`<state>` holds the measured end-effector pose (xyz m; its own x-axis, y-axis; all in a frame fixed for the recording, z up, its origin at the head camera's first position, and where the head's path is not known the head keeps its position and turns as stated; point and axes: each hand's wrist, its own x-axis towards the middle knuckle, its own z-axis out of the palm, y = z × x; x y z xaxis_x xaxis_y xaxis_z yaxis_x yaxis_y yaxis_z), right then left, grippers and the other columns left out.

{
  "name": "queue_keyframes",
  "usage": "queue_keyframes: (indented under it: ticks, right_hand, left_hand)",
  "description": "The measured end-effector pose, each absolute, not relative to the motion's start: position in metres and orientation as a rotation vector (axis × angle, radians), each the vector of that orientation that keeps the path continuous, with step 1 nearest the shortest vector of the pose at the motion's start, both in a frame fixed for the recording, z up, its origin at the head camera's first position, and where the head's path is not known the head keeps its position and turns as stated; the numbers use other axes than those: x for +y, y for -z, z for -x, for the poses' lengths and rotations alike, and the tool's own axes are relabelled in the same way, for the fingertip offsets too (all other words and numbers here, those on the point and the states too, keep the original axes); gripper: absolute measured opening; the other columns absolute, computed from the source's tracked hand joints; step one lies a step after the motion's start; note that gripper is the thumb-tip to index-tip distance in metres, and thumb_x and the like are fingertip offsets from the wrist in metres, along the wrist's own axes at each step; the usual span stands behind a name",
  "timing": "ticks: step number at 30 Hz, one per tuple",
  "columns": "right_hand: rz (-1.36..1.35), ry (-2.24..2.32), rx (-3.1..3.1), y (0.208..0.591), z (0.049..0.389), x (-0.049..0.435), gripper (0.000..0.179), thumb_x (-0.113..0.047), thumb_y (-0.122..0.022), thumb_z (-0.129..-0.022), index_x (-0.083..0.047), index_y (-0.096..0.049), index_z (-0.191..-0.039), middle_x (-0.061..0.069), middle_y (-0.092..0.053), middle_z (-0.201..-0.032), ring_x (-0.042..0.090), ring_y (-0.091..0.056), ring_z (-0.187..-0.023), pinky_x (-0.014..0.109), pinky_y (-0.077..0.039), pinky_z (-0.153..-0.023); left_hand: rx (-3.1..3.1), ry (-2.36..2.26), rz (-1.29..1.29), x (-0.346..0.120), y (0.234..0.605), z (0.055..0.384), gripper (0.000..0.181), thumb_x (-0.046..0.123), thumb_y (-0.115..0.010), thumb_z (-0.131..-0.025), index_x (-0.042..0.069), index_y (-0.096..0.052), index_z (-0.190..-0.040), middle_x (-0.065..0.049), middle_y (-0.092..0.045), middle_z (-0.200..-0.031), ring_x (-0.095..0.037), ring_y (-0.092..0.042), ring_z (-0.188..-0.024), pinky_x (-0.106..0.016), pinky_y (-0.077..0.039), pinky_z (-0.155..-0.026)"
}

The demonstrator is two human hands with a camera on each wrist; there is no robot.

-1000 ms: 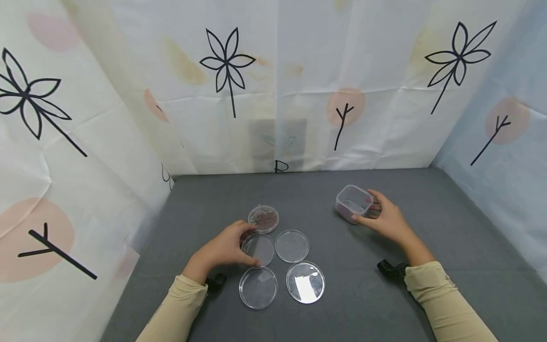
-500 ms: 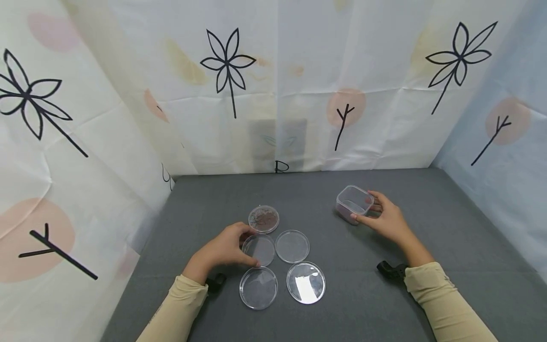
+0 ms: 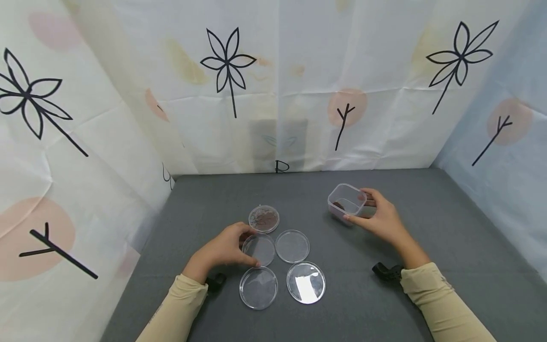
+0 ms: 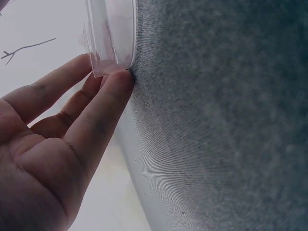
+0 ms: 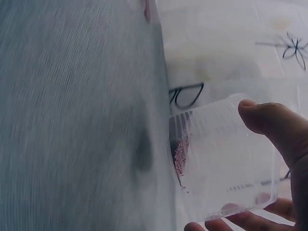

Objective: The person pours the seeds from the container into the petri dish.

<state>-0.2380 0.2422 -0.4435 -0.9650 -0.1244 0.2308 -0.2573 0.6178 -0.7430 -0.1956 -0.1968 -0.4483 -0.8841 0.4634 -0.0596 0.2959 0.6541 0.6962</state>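
My left hand (image 3: 226, 247) spans a clear petri dish (image 3: 261, 250), thumb on its near edge and fingers at its far edge. The left wrist view shows the fingertips (image 4: 118, 79) against a clear dish wall (image 4: 120, 29) on the table. With my right hand (image 3: 382, 218) I grip a clear rectangular plastic container (image 3: 348, 199) by its right side. Dark reddish grains (image 5: 180, 156) lie gathered to one side inside it, and it looks tilted and raised off the table. Just beyond my left fingers sits a petri dish of brownish-red grains (image 3: 263, 219).
Three more clear petri dishes stand close by: one beside the held dish (image 3: 292, 246), one nearer left (image 3: 258, 288) and one nearer right (image 3: 306, 282). A grey cloth (image 3: 342, 294) covers the table. Patterned white sheets (image 3: 299, 71) hang around it.
My right hand has moved slightly left with the container, and the grains have shifted towards the container's left corner. My left hand and the dishes have stayed put.
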Motion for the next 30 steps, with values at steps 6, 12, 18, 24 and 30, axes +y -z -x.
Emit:
queue_keyframes:
  ticks: [6,12,18,24,30]
  right_hand:
    - [-0.467,-1.314,-2.614,0.436,0.236,0.211,0.087,-0.023,-0.097,-0.079,-0.004,-0.049,-0.149,0.025,-0.059,-0.138,0.043,-0.060,-0.128,0.057,-0.060,-0.095]
    - [-0.660,-1.273,-2.541,0.430,0.231,0.177,0.091,-0.018,-0.101,-0.070,-0.002,-0.052,-0.145,0.020,-0.061,-0.136,0.037,-0.061,-0.128,0.054,-0.062,-0.093]
    - [-0.842,-1.233,-2.536,0.427,0.227,0.151,0.094,-0.018,-0.102,-0.069,-0.004,-0.053,-0.148,0.015,-0.058,-0.141,0.032,-0.059,-0.130,0.051,-0.062,-0.095]
    - [-0.970,-1.121,-2.544,0.425,0.222,0.130,0.093,-0.019,-0.101,-0.070,-0.010,-0.054,-0.150,0.007,-0.058,-0.143,0.032,-0.061,-0.128,0.049,-0.058,-0.100]
    - [-1.037,-0.947,-2.541,0.424,0.216,0.114,0.093,-0.025,-0.100,-0.072,-0.017,-0.054,-0.152,0.003,-0.058,-0.143,0.027,-0.057,-0.135,0.050,-0.054,-0.107]
  left_hand:
    - [2.643,-1.059,-0.615,-0.198,0.449,0.195,0.079,0.031,-0.102,-0.069,0.002,-0.068,-0.134,-0.012,-0.066,-0.127,-0.025,-0.065,-0.116,-0.043,-0.056,-0.100]
    - [2.630,-1.055,-0.625,-0.198,0.450,0.196,0.080,0.032,-0.102,-0.069,0.002,-0.067,-0.135,-0.012,-0.065,-0.128,-0.025,-0.064,-0.116,-0.041,-0.056,-0.099]
    - [2.636,-1.028,-0.652,-0.197,0.448,0.195,0.079,0.030,-0.101,-0.070,0.000,-0.066,-0.135,-0.013,-0.065,-0.127,-0.025,-0.063,-0.114,-0.041,-0.056,-0.097]
    - [2.645,-1.009,-0.683,-0.197,0.447,0.195,0.079,0.029,-0.101,-0.071,-0.001,-0.066,-0.135,-0.013,-0.066,-0.124,-0.024,-0.063,-0.110,-0.037,-0.056,-0.093]
    - [2.658,-0.987,-0.655,-0.197,0.447,0.195,0.080,0.032,-0.101,-0.071,0.001,-0.067,-0.136,-0.012,-0.065,-0.126,-0.024,-0.063,-0.112,-0.041,-0.055,-0.095]
